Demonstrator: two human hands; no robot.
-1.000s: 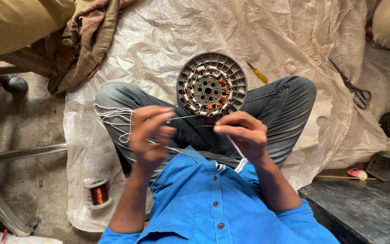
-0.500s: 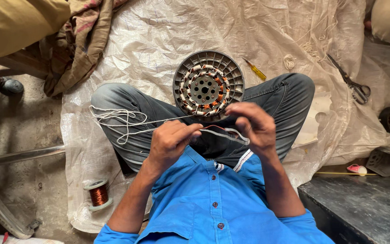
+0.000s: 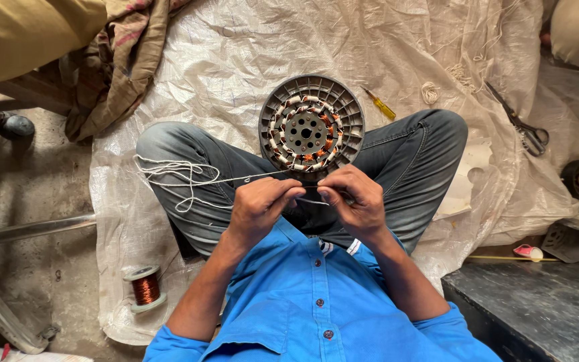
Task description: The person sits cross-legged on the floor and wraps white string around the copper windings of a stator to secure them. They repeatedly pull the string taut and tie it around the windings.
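the left hand (image 3: 259,204) and right hand (image 3: 353,201) meet just above the blue shirt (image 3: 316,302), both pinching a thin white string (image 3: 189,177) between fingertips. the string trails in loose loops over the person's left knee. just beyond the hands, resting on the crossed legs, sits a round grey motor stator (image 3: 311,127), its ring of copper coils wrapped with white and orange sleeves. farther off lie a yellow screwdriver (image 3: 378,104) and scissors (image 3: 521,127) on the white plastic sheet (image 3: 236,53).

A floor-level repair workshop: a wound stator (image 3: 311,127) rests on the lap of a person sitting on a white sack sheet (image 3: 236,60), with a copper wire spool (image 3: 145,288), screwdriver (image 3: 378,103), scissors (image 3: 521,124) and bare concrete floor (image 3: 35,181) around.
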